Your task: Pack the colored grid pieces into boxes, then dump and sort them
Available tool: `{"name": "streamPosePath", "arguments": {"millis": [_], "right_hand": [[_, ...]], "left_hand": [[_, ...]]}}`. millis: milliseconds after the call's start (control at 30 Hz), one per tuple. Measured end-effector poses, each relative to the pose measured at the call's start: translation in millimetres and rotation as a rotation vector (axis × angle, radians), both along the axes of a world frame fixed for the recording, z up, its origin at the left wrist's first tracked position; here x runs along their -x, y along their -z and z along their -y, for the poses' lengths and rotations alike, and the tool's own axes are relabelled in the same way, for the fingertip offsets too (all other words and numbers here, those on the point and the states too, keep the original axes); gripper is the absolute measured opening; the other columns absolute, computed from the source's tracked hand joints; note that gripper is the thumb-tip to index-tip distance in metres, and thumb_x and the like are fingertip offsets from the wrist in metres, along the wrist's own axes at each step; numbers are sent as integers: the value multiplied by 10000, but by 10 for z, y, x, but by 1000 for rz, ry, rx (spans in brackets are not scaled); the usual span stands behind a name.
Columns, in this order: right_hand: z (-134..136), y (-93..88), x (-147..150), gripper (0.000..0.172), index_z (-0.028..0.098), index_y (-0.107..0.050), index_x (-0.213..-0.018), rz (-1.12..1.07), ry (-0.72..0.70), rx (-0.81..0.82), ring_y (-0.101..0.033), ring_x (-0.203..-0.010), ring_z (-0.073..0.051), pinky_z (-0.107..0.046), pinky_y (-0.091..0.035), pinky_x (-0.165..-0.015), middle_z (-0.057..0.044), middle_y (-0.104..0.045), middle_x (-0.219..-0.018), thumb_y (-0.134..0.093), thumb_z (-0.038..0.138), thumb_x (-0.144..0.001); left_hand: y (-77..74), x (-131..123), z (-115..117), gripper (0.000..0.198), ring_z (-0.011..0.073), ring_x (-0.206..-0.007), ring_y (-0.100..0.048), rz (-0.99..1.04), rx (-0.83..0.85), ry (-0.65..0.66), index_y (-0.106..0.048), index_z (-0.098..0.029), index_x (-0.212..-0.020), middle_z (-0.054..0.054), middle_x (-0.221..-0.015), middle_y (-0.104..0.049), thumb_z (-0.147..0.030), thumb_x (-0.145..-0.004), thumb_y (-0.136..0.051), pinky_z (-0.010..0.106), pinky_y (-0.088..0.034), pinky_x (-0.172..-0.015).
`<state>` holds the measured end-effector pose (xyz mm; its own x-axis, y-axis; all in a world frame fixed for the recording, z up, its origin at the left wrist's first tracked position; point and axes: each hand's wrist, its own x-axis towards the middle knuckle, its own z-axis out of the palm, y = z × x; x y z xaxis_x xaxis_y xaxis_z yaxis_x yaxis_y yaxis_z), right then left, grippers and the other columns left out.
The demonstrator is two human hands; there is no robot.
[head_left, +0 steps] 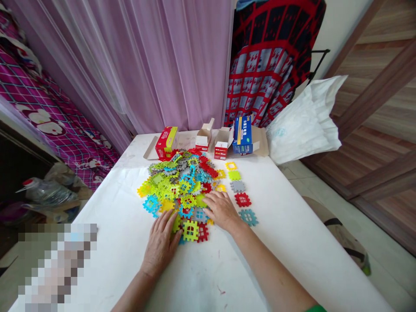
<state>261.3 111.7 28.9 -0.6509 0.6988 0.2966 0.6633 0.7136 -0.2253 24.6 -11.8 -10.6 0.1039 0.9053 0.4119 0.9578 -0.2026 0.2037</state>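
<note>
A heap of flat toothed plastic pieces (pixel 169 184) in green, yellow, blue, red and grey lies on the white table (pixel 208 281). My left hand (pixel 160 245) rests at the heap's near left edge, fingers apart, beside a green window piece (pixel 190 230). At the heap's right edge, my right hand (pixel 223 210) touches pieces with its fingers spread. Right of it runs a column of separate pieces: a yellow frame (pixel 231 166), a light green piece (pixel 234 175), a grey piece (pixel 237 186), a red piece (pixel 243 199) and a teal piece (pixel 248 217).
Behind the heap stand a red and yellow box (pixel 167 143), two small open red and white boxes (pixel 203 138) and a blue box (pixel 243 135). A white bag (pixel 303 121) is at the back right corner. A pixelated patch covers the lower left.
</note>
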Motion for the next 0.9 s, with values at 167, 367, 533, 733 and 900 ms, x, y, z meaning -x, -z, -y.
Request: {"name": "streamPosePath", "arguments": {"millis": [167, 367, 533, 733, 900], "right_hand": [[21, 12, 48, 148, 234, -675, -1009, 16, -9, -48, -536, -1079, -250, -419, -364, -927, -75, -684, -1116, -572, 264, -907], [-53, 67, -5, 259, 206, -676, -928, -121, 101, -65, -587, -888, -206, -330, -401, -806, -78, -707, -958, -419, 211, -957], [-292, 93, -313, 323, 200, -665, -983, -393, 463, 41, -616, -818, -183, -264, -421, -718, -63, -713, -924, -348, 252, -953], [-523, -30, -1028, 324, 213, -691, -1009, -350, 933, 221, -620, -806, -190, -257, -408, -671, -53, -721, -907, -382, 271, -932], [-484, -40, -1557, 354, 234, -712, -1027, -58, 1139, 272, -641, -794, -226, -301, -420, -653, -99, -720, -919, -378, 299, -931]], "left_hand": [[4, 6, -10, 503, 264, -1321, -455, -13, -2, 7, -423, -243, -1417, 99, -1399, -535, -390, -938, -470, 467, -394, -1083], [-2, 7, -5, 500, 259, -1323, -454, -23, -4, -1, -424, -239, -1415, 97, -1405, -532, -389, -940, -471, 461, -395, -1084], [6, 9, -8, 508, 262, -1323, -458, -11, 0, -9, -434, -246, -1419, 98, -1404, -534, -394, -935, -471, 465, -395, -1085], [19, 31, -26, 502, 270, -1305, -476, -23, -23, 11, -434, -237, -1407, 105, -1397, -538, -406, -936, -470, 471, -411, -1064], [35, 57, -45, 498, 272, -1280, -498, -44, -58, 30, -432, -237, -1399, 105, -1376, -554, -415, -935, -467, 467, -429, -1039]]}}
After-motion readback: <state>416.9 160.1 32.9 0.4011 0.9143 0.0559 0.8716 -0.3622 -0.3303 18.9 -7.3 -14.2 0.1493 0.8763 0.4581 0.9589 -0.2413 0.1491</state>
